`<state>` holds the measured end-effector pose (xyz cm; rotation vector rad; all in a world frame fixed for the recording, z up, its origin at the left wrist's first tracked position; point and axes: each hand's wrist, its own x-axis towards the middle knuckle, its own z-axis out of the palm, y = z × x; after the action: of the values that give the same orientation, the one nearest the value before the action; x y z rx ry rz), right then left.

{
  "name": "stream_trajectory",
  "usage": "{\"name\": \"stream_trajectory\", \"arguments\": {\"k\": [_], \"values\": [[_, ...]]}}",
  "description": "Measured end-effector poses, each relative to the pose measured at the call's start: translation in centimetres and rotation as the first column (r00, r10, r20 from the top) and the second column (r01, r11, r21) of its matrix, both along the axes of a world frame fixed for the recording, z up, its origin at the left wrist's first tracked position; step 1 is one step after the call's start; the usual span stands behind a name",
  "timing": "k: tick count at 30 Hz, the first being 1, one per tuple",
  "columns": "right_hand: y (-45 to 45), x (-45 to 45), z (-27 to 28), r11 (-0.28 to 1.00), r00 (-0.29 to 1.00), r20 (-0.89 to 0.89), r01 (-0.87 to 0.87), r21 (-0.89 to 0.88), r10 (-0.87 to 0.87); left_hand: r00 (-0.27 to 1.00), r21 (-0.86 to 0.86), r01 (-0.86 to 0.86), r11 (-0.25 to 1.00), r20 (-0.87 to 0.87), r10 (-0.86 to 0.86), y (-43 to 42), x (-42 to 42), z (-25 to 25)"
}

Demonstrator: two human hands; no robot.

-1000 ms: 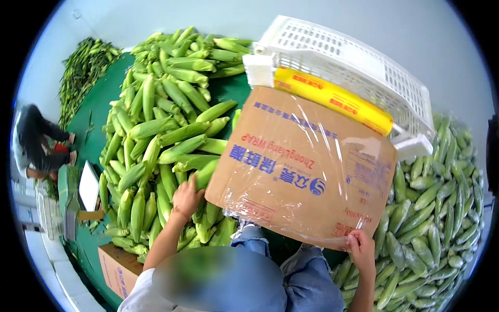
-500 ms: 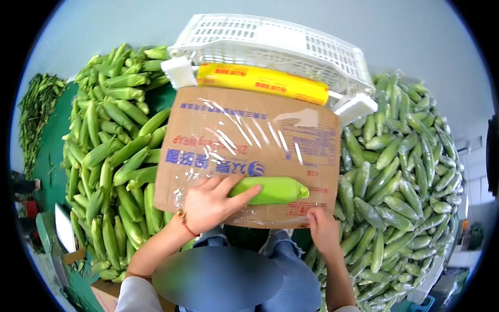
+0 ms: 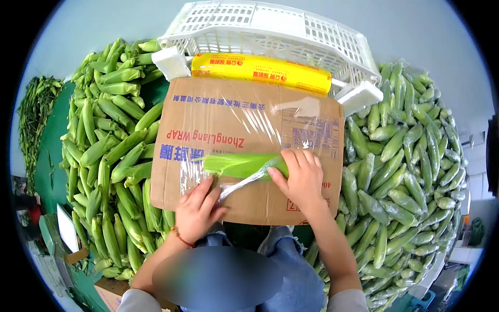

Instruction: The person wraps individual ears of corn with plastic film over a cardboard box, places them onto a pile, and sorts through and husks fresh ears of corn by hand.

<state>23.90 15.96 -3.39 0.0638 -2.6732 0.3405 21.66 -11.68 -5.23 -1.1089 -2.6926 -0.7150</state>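
A green ear of corn in its husk [image 3: 234,165] lies crosswise on the film-covered cardboard. My right hand [image 3: 301,177] is closed over its right end, thumb on the near side. A bunched strip of clear cling film [image 3: 244,183] runs slantwise from the ear down toward my left hand [image 3: 197,208]. That hand is at the ear's lower left, its fingers bent at the film and their tips close to the ear's left end. Exactly where those fingers grip the film is hard to see.
Behind the cardboard [image 3: 208,114] a yellow film roll [image 3: 260,72] hangs between white holders, before a white plastic crate [image 3: 275,23]. Unwrapped corn [image 3: 112,145] is heaped at left, film-wrapped corn [image 3: 405,182] at right. Leafy trimmings [image 3: 41,125] lie far left.
My right hand has moved from the cardboard's near edge up onto the ear's right end, bringing film over it. The left hand has shifted off the ear, which now lies farther left and back.
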Motion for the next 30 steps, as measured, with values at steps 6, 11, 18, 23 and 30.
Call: {"name": "stream_trajectory", "arguments": {"k": [6, 11, 18, 23, 30], "values": [[0.2, -1.4, 0.0, 0.995, 0.994, -0.082, -0.081, -0.052, 0.077, 0.981, 0.238, 0.124, 0.963, -0.176, -0.083, 3.7, -11.2, 6.5], [0.2, -2.1, 0.2, 0.992, 0.999, 0.051, 0.015, -0.125, -0.009, 0.994, -0.346, 0.100, 0.933, 0.078, -0.078, 10.0, -12.7, 3.4], [-1.9, 0.8, 3.9, 0.987, 0.736, 0.677, 0.102, -0.122, 0.008, 0.957, -0.195, 0.228, 0.954, 0.223, -0.183, 4.1, -0.7, 5.5], [-1.3, -0.5, 2.5, 0.975, 0.974, 0.141, -0.195, 0.102, 0.180, 0.982, -0.056, -0.071, 0.996, -0.177, 0.060, 9.2, -8.6, 1.4], [-0.5, -1.8, 2.5, 0.970, 0.932, 0.286, -0.242, 0.028, 0.224, 0.982, 0.064, 0.140, 0.988, -0.136, -0.130, 8.8, -6.0, 3.4]]}}
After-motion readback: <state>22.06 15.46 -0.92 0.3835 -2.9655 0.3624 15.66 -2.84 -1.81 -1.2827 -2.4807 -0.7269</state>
